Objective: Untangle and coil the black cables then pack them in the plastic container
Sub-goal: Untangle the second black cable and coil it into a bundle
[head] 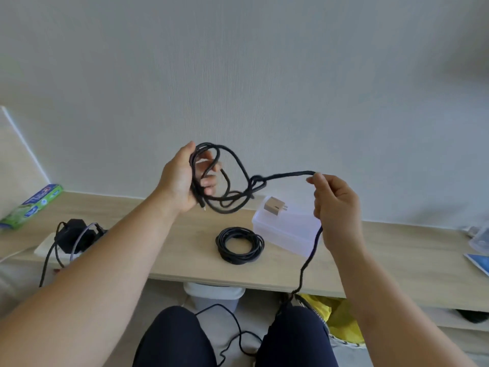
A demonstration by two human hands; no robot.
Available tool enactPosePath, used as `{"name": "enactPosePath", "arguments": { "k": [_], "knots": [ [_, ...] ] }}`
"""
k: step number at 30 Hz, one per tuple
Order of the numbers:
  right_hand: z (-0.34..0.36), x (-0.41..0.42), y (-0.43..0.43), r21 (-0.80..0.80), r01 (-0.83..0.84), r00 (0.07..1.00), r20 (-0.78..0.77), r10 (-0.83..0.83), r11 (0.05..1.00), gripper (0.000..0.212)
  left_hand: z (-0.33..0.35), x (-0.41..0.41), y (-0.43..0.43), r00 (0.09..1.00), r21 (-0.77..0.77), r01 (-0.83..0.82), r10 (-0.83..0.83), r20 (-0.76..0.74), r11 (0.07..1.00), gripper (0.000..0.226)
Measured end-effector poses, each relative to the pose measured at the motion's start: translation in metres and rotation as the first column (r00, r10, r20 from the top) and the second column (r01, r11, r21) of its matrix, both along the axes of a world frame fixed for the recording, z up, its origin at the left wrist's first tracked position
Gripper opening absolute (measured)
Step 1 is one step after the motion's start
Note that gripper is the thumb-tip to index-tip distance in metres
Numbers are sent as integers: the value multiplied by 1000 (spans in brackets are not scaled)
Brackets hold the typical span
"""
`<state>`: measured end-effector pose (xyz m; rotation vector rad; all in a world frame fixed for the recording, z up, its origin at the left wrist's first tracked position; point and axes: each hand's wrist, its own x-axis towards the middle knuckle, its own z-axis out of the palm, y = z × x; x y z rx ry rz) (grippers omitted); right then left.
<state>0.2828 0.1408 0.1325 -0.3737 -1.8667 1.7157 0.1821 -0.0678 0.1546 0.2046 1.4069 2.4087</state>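
Tangled black cable [232, 178], knotted mid-span, was held above the desk: loops gripped in left hand [182, 178], tail pinched by right hand [336, 205]. One coiled black cable [240, 245] lay beside the closed translucent plastic container [285, 229]; packing remained.

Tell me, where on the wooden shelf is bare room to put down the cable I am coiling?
The widest bare patch on the wooden shelf lies between the power strip and the coiled cable. Another lies right of the plastic container, before the blue item. Around coil and container it is crowded.
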Motion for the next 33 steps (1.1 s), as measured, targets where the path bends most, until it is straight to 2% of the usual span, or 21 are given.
{"name": "enactPosePath", "arguments": {
  "k": [2, 4, 5, 7, 8, 9, 11, 12, 13, 14, 16, 17, 19, 20, 22, 23, 24, 27, 30, 33],
  "knots": [
    [11, -8, 4, 104, 24, 999, 29, -27, 994, 20, 12, 0, -7, 994, -190, 71, -85, -64, 979, 41],
    [25, -17, 1, 121, 36, 999, -6, -35, 992, 19, 27, 5, -2, 971, -404, 58, -146, -191, 913, 35],
    [31, -21, -2, 123, 42, 999, -36, -38, 992, 19, 32, 8, 3, 941, -541, 1, -184, -284, 841, 31],
    [47, -26, -11, 148, 48, 994, -105, -33, 988, 20, 39, 18, 14, 849, -758, -154, -308, -429, 633, 28],
    [55, -28, -13, 162, 51, 990, -138, -29, 986, 20, 40, 22, 18, 813, -794, -194, -359, -459, 576, 30],
    [59, -29, -14, 169, 57, 988, -154, -30, 984, 21, 39, 23, 19, 800, -791, -182, -380, -465, 584, 36],
    [63, -27, -8, 157, 65, 988, -149, -41, 985, 19, 44, 26, 13, 822, -720, -34, -390, -415, 693, 52],
    [64, -25, -2, 142, 71, 989, -140, -50, 987, 17, 50, 26, 9, 817, -709, 14, -418, -398, 705, 56],
    [62, -23, 3, 125, 72, 990, -126, -56, 990, 15, 55, 26, 5, 795, -750, 11, -461, -395, 661, 58],
    [60, -21, 7, 104, 67, 992, -113, -55, 992, 12, 61, 27, 3, 759, -815, -35, -515, -398, 578, 58],
    [56, -20, 11, 59, 43, 995, -93, -37, 997, 6, 70, 29, 4, 670, -894, -195, -611, -422, 404, 51],
    [56, -19, 11, 50, 38, 995, -95, -33, 998, 4, 75, 31, 7, 636, -891, -263, -628, -449, 370, 45],
    [57, -18, 14, 53, 49, 992, -122, -42, 997, 8, 85, 35, 8, 614, -845, -334, -584, -531, 418, 38],
    [59, -17, 19, 63, 67, 987, -151, -57, 996, 8, 90, 37, 10, 625, -810, -309, -535, -568, 498, 37],
    [60, -16, 27, 104, 80, 985, -162, -63, 991, 6, 96, 42, 10, 683, -666, -116, -428, -592, 737, 33],
    [58, -17, 28, 127, 70, 988, -145, -51, 989, 6, 98, 46, 12, 697, -571, -8, -405, -592, 821, 31],
    [54, -18, 27, 151, 52, 991, -127, -33, 987, 7, 99, 49, 16, 697, -499, 72, -402, -594, 864, 28],
    [34, -22, 14, 200, -26, 998, -56, 38, 979, 13, 97, 58, 38, 749, -331, 166, -337, -571, 929, 28],
    [12, -24, -6, 220, -145, 989, 36, 140, 965, 13, 93, 57, 55, 850, -215, 127, -218, -479, 968, 31],
    [-11, -22, -26, 266, -183, 983, 75, 169, 947, 3, 86, 50, 62, 914, -168, 97, -154, -375, 981, 37]
  ]
}}
